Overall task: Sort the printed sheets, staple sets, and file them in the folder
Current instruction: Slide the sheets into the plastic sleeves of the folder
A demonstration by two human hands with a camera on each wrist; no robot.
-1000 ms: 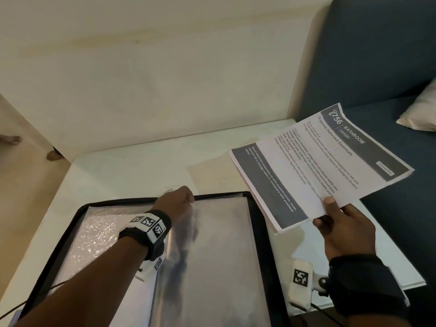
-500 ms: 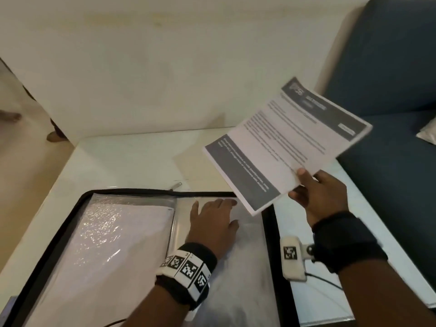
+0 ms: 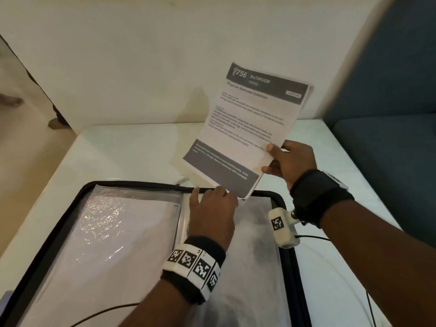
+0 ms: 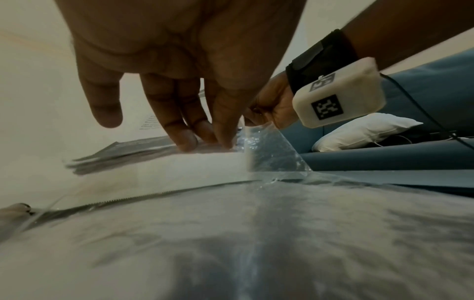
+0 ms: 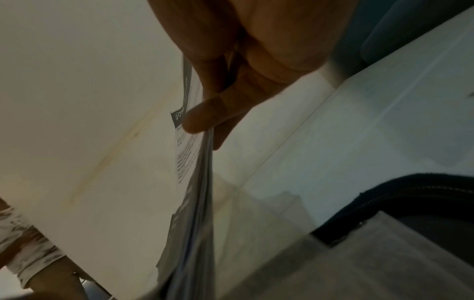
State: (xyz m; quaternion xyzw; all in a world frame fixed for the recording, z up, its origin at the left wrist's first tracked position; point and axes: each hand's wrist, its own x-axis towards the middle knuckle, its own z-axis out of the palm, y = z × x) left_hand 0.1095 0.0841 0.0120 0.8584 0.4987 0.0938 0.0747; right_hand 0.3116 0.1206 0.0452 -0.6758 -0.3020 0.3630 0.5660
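Observation:
A stapled set of printed sheets (image 3: 247,123), headed "756 Bathroom", stands nearly upright above the folder's far edge. My right hand (image 3: 273,159) pinches its lower right edge, thumb on the front; the sheets (image 5: 189,162) show edge-on in the right wrist view. The black zip folder (image 3: 132,184) lies open on the table, with clear sleeves inside. My left hand (image 3: 212,204) sits at the top of the right-hand clear sleeve (image 3: 254,244). In the left wrist view its fingertips (image 4: 189,140) pinch the sleeve's top edge, and a flap of clear plastic (image 4: 269,150) stands lifted beside them.
The left sleeve (image 3: 113,232) holds a white sheet. A metal zip pull (image 3: 183,180) lies just beyond the folder rim. The white table (image 3: 132,149) meets a wall behind and a blue sofa (image 3: 387,138) on the right, with a white pillow (image 4: 364,130) on it.
My left hand moved from the folder's top middle onto the right sleeve and up to its top edge. My right hand swung the sheets left and upright, their bottom edge now near the folder.

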